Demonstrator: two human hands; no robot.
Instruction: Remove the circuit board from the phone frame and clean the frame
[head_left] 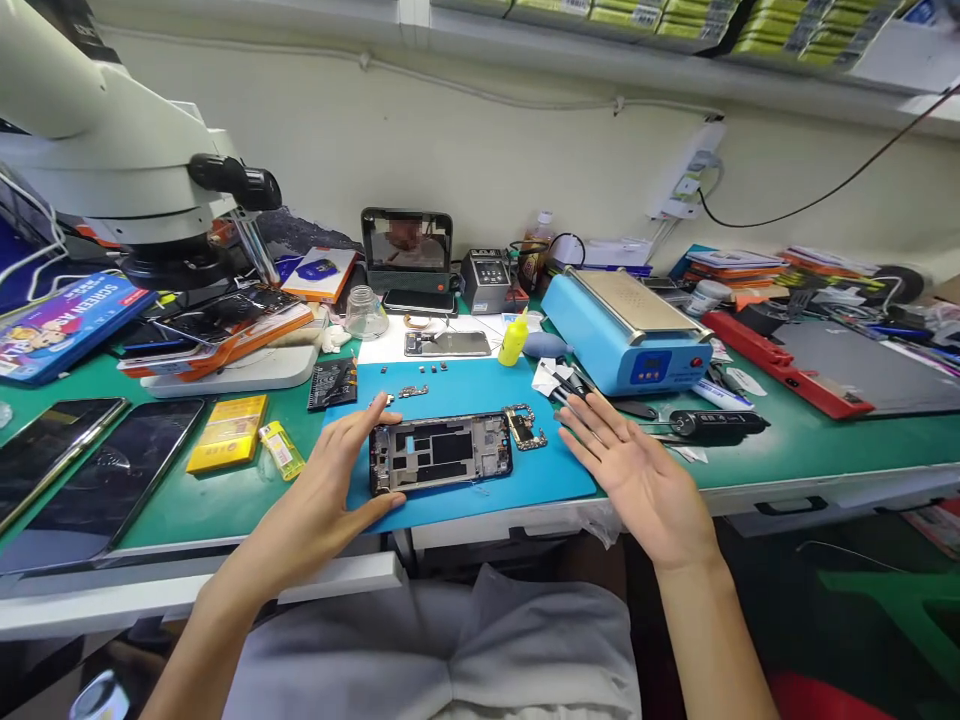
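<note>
On the blue mat (442, 512) lies a stripped phone frame (431, 450), its black-and-silver inner side facing up. My left hand (330, 475) spans the frame's left end, with the thumb at the near corner and the fingers at the far corner. Just off the frame's right end is a phone circuit board (526, 428). Past the mat's right edge, my right hand (645, 480) is held palm up with its fingers stretched out and nothing in it. Small phone parts (414, 391) lie on the mat behind the frame.
A yellow bottle (514, 340) and a blue heating plate machine (626, 340) stand behind the mat. At left are a microscope (172, 200), a yellow box (227, 434), a lighter (281, 451) and phones (120, 465). A black cylindrical tool (716, 424) lies at right.
</note>
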